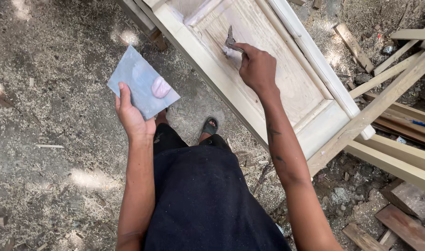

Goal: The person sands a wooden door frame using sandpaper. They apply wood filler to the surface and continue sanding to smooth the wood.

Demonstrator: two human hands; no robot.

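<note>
- Right hand was out ahead and up, fingers closed around a small metal putty knife. Its blade was pressed flat against the recessed panel of the pale, unfinished wooden door lying across some supports.
- The blade pointed up and away from the knuckles, long axis running roughly along the length of the door. A whitish smear sat on the wood right under the blade.
- Left hand was lower and off to the left, well apart from the door. Its thumb was clamped over the near edge of a flat grey-blue square board, with the palm underneath.
- That board carried 1 blob of pale pink filler near its right corner, just beside the thumb side. So the filler lay down and left of the knife, and the right hand was clearly the nearer one to the door panel.
- The filler looked smooth, soft and rounded, kind of like a dollop of paste. The board had faint smudges around it.
- The door looked like bare light wood with raised frame moulding around the sunken panel, grain visible.
- The ground was covered in sawdust and shavings, with loose timber offcuts stacked off to the right and sandalled feet showing below.
</note>
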